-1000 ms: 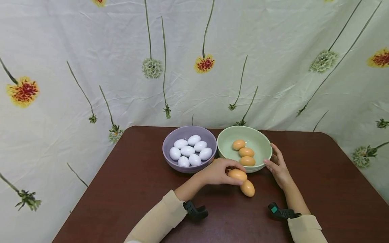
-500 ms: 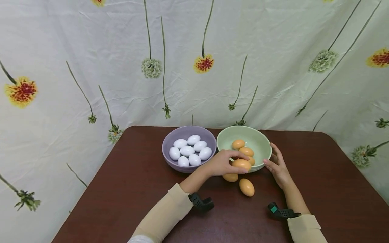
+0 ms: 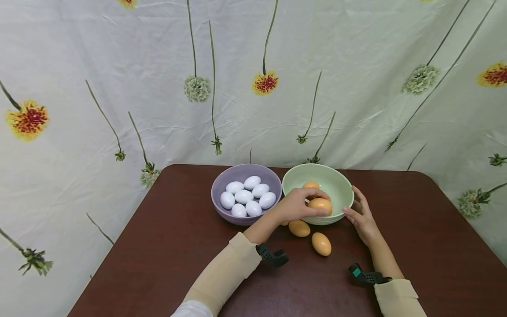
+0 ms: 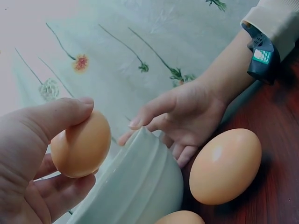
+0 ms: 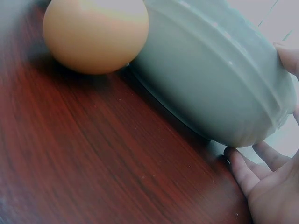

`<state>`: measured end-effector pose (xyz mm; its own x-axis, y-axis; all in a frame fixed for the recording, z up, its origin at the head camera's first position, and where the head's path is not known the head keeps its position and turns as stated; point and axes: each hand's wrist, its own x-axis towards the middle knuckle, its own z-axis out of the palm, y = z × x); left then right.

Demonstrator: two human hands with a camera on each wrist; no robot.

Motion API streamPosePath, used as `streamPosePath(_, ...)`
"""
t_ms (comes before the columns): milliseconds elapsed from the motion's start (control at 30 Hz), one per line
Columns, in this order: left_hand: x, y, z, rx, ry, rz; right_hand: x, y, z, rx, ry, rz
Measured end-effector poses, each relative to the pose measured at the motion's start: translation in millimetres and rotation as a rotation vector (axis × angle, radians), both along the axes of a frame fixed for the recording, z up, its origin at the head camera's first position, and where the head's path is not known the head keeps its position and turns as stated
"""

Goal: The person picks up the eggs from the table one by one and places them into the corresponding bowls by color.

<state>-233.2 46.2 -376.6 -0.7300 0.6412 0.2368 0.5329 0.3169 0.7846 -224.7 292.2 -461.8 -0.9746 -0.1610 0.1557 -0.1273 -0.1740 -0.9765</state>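
My left hand [image 3: 295, 206] pinches a brown egg [image 3: 320, 205] between thumb and fingers, over the near side of the light green bowl [image 3: 339, 185]. In the left wrist view the held egg [image 4: 83, 145] is plainly clear of the bowl's rim. More brown eggs lie inside this bowl, partly hidden by the hand; one egg [image 3: 311, 185] shows at the back. My right hand [image 3: 364, 220] holds the bowl's right side, its thumb at the rim and its fingers around the outer wall. In the right wrist view, fingertips [image 5: 236, 161] touch low on the bowl.
A purple bowl [image 3: 217, 203] with several white eggs stands left of the green one. Brown eggs lie on the dark wooden table [image 3: 178, 246] in front: one egg [image 3: 321, 244], another egg [image 3: 299, 228], and a third mostly behind the left wrist. A flowered cloth [image 3: 158, 66] hangs behind.
My left hand has lifted the egg from in front of the green bowl and carried it up and away from me, over the bowl. The right hand keeps its place on the bowl.
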Motion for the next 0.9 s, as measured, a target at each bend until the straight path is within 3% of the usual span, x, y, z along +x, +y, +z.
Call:
streamPosePath(200,-7.2,7.0,-2.6,-0.044,0.002,0.042,1.9,-1.7,5.2,0.009,-0.038,-0.013)
streamPosePath(567,-19.3,13.1,-7.6,-0.115,0.026,0.102,0.8,-0.5,2.9,0.011,-0.026,-0.008)
streamPosePath(900,-27.6,23.9,-8.0,-0.284,0.079,0.144,1.4,-1.8,5.9,0.009,-0.047,-0.009)
